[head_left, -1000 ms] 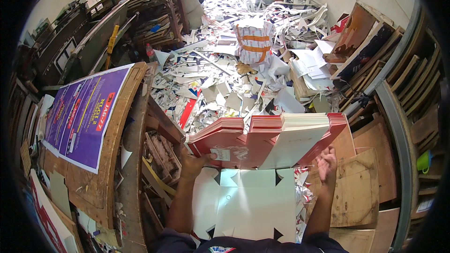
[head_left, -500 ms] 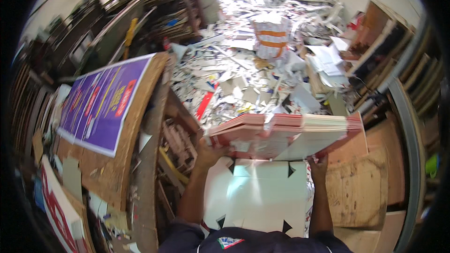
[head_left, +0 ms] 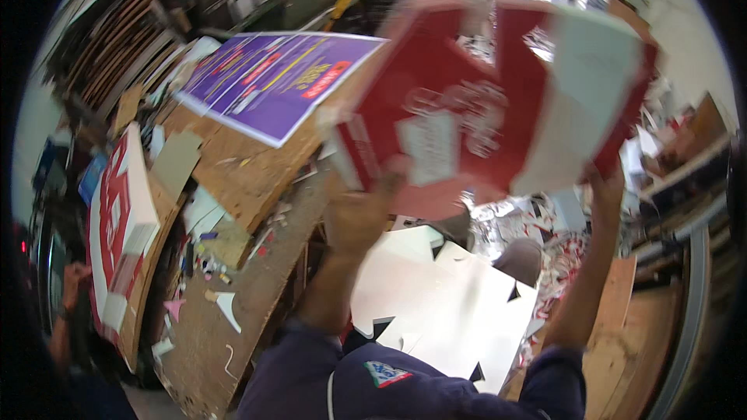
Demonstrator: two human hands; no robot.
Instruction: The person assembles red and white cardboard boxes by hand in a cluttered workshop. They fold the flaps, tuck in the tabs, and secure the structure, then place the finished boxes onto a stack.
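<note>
Up in front of me is a stack of red-and-white printed die-cut card sheets (head_left: 517, 62), tilted with its printed face toward me and blurred by motion. My left hand (head_left: 362, 214) grips its lower left edge, the thumb showing on the near side. At the lower right corner, my right hand (head_left: 605, 187) is closed on the same stack. Beneath my arms, white card sheets (head_left: 443, 295) with dark notches lie close against my body.
To the left is a wooden bench (head_left: 210, 373) scattered with scraps. A purple poster (head_left: 280, 78) lies on a wooden board there. Another red-and-white card stack (head_left: 117, 241) sits at far left, beside another person's hand (head_left: 75, 284). Paper waste (head_left: 560, 253) covers the floor.
Both my hands have lifted the card stack higher and tilted it, so its red printed face now shows. The view has turned left, bringing another person's hand into sight.
</note>
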